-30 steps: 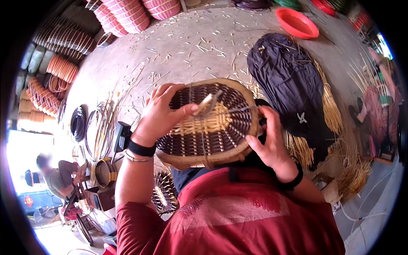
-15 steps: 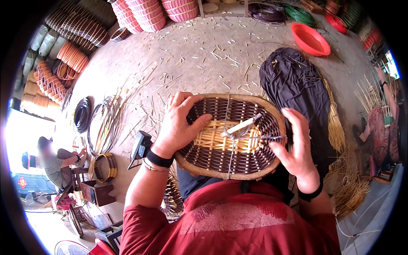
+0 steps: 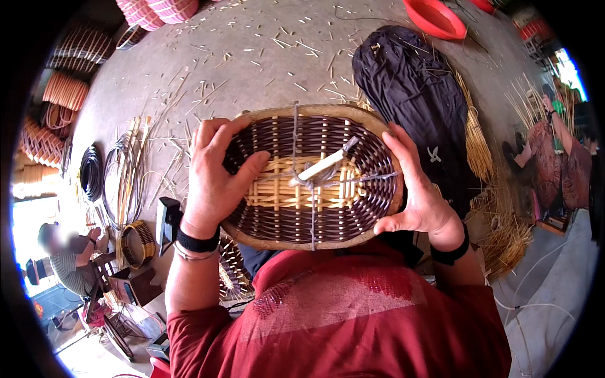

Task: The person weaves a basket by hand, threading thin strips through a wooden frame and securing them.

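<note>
Above my lap is an oval wicker basket (image 3: 340, 222), dark brown at the sides with a pale woven bottom and a thick wooden rim; I look into its inside. Grey cord (image 3: 295, 129) runs across it both ways. A short pale stick (image 3: 322, 166) is caught in the cord near the middle. My left hand (image 3: 217, 170) grips the left end, its thumb reaching inside over the rim. At the right end my right hand (image 3: 422, 195) clasps the rim, thumb at the near side and fingertips at the far side.
Black cloth (image 3: 413, 94) covers something ahead on the right, beside a straw bundle (image 3: 477, 142). A red basin (image 3: 436, 19) stands farther off. Coiled strips (image 3: 92, 173) and a round woven band (image 3: 138, 244) lie on the left. People sit at both sides. Cut sticks litter the floor.
The basket has shifted left and a little farther away in view, with both hands. My right hand has closed in on the rim from a looser, spread pose. The whole view has shifted too.
</note>
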The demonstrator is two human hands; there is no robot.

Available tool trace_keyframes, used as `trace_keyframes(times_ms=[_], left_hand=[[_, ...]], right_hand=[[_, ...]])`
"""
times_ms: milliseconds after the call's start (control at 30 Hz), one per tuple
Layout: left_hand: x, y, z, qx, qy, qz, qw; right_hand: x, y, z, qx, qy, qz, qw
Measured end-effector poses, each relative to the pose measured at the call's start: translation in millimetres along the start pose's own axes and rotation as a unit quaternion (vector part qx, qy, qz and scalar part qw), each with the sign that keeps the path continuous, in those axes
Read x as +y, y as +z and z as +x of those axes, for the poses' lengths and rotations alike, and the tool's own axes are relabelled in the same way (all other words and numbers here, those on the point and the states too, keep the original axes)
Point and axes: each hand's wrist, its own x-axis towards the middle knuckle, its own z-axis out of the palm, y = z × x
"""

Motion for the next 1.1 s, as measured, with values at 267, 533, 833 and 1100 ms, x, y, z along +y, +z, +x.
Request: trace_keyframes(times_ms=[267, 533, 833, 1100], left_hand=[[7, -6, -8, -0.006, -0.001, -0.018, 1.000], [2, -10, -18, -0.004, -0.017, -0.011, 1.000], [6, -7, -23, 0.018, -0.017, 0.016, 1.000], [-10, -8, 21, -0.011, -0.174, -0.359, 0.917]], right_hand=[[-8, 10, -6, 0.052, -0.010, -0.001, 0.999], [-5, 12, 0, 0.065, -0.026, 0.011, 0.997], [9, 7, 3, 0.043, -0.044, 0.037, 0.997], [24, 8, -3, 0.072, -0.030, -0.002, 0.997]])
